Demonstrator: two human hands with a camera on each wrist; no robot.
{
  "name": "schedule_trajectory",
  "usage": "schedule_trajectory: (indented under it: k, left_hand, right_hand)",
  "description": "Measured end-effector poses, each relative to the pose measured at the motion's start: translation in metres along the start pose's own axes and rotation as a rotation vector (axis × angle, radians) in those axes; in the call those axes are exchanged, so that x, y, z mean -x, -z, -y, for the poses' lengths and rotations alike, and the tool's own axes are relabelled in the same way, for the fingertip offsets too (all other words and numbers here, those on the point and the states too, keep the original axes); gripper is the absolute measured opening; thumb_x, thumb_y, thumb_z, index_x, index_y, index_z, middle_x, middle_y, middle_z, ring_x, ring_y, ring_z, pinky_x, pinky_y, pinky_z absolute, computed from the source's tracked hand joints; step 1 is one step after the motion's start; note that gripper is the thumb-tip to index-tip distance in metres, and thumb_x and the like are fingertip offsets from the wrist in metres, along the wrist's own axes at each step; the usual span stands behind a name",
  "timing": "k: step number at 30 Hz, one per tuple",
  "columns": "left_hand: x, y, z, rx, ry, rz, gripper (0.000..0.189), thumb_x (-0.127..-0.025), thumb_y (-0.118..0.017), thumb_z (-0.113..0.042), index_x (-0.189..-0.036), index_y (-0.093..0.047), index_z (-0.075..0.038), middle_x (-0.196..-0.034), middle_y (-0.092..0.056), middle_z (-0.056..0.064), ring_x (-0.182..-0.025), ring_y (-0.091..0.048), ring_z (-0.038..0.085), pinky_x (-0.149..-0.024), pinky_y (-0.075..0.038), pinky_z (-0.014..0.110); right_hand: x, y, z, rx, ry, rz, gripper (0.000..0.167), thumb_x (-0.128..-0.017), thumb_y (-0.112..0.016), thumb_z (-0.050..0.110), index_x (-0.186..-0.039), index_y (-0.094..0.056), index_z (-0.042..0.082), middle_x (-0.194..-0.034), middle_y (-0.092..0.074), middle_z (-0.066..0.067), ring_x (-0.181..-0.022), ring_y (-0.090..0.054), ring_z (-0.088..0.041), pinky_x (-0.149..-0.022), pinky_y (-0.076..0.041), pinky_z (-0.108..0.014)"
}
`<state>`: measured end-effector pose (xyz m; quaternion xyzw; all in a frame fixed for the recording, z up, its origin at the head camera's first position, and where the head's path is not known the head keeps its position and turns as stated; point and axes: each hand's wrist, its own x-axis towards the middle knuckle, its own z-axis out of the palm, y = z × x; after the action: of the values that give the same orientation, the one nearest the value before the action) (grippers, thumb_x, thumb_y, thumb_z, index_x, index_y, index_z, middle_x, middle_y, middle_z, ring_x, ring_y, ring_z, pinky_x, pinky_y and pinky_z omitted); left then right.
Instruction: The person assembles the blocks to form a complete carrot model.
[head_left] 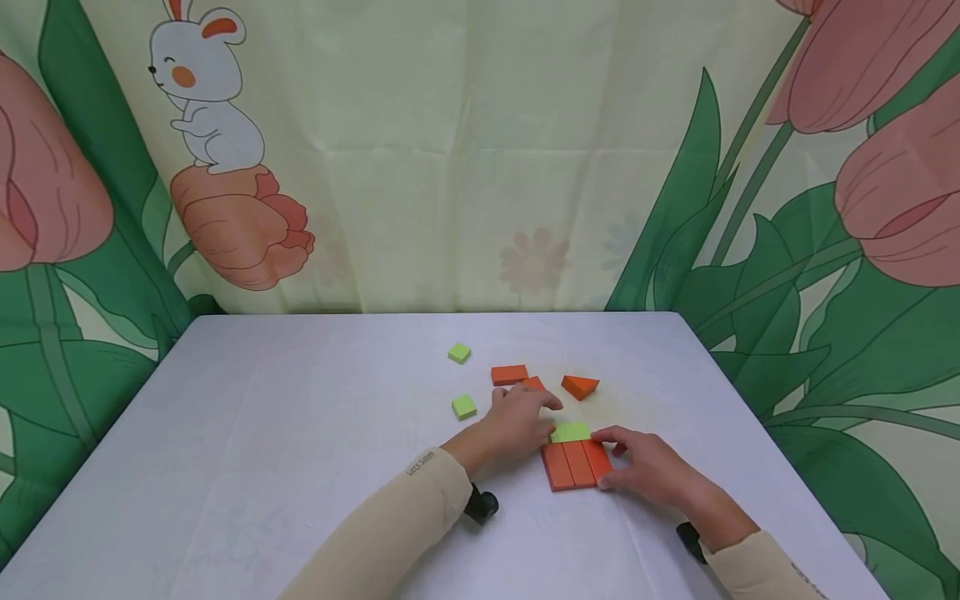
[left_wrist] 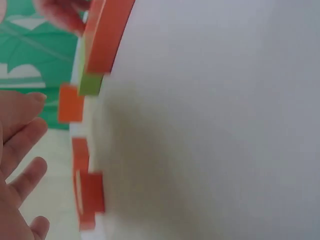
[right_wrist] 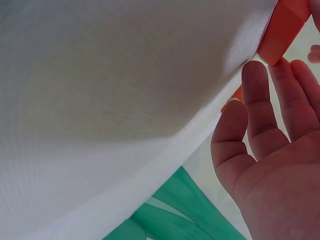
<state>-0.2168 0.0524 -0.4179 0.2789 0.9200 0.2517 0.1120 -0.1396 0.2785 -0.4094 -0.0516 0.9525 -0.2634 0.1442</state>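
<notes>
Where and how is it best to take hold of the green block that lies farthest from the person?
Probably pinch the far green block by two opposite side faces, with the left hand coming from above. It appears low and square, lying flat on the table, and a gap separates it from the orange block on its right, so finger and thumb should have room.

The head camera looks forward and down, from farther, over the white cloth-covered desk (head_left: 225,467). Both wrist cameras look from low and near — pictures tilted — past the left hand (head_left: 517,421) and the right hand (head_left: 651,467); all views share orange rectangular blocks (head_left: 576,465).
</notes>
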Motion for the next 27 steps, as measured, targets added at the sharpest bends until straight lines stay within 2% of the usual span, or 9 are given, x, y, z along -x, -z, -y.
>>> schedule_trajectory:
  k: [6,10,17,20,27]
  left_hand:
    - [0.01,0.029,0.027,-0.007,0.055,-0.041,0.034,-0.095,-0.07,-0.022,-0.129,-0.067,-0.022,-0.122,-0.065,-0.009,-0.122,-0.047,0.019,-0.099,-0.03,0.048]
    - [0.015,0.041,0.049,-0.022,0.097,-0.051,0.037,-0.094,-0.071,-0.024,-0.131,-0.066,-0.019,-0.123,-0.066,-0.005,-0.122,-0.048,0.022,-0.099,-0.03,0.048]
    - [0.025,0.049,0.08,-0.019,0.197,-0.065,0.034,-0.094,-0.071,-0.024,-0.128,-0.066,-0.02,-0.121,-0.065,-0.002,-0.12,-0.051,0.023,-0.1,-0.031,0.05]
    - [0.029,0.052,0.087,-0.011,0.227,-0.061,0.034,-0.094,-0.071,-0.022,-0.127,-0.066,-0.02,-0.121,-0.064,-0.001,-0.12,-0.051,0.024,-0.101,-0.03,0.05]
    - [0.035,0.053,0.096,-0.006,0.239,-0.023,0.034,-0.093,-0.072,-0.019,-0.126,-0.067,-0.018,-0.12,-0.065,-0.004,-0.12,-0.051,0.023,-0.099,-0.031,0.049]
  right_hand:
    - [-0.001,-0.001,0.001,-0.01,-0.042,-0.002,0.069,-0.076,-0.088,0.026,-0.137,-0.059,0.013,-0.112,-0.06,-0.003,-0.103,-0.054,-0.024,-0.081,-0.051,-0.041]
    - [-0.001,-0.002,0.001,-0.013,-0.057,-0.001,0.069,-0.076,-0.088,0.026,-0.137,-0.059,0.013,-0.112,-0.06,-0.003,-0.103,-0.053,-0.023,-0.081,-0.052,-0.042]
    - [-0.001,-0.003,0.002,-0.011,-0.062,-0.002,0.069,-0.076,-0.088,0.026,-0.137,-0.06,0.012,-0.111,-0.061,-0.003,-0.102,-0.054,-0.023,-0.081,-0.052,-0.042]
    - [-0.001,-0.002,0.002,-0.005,-0.063,-0.006,0.069,-0.076,-0.089,0.026,-0.137,-0.06,0.013,-0.111,-0.061,-0.003,-0.102,-0.054,-0.023,-0.082,-0.052,-0.042]
    - [-0.002,-0.003,0.0,-0.015,-0.058,0.002,0.068,-0.076,-0.088,0.026,-0.136,-0.06,0.013,-0.111,-0.06,-0.003,-0.102,-0.053,-0.023,-0.081,-0.052,-0.041]
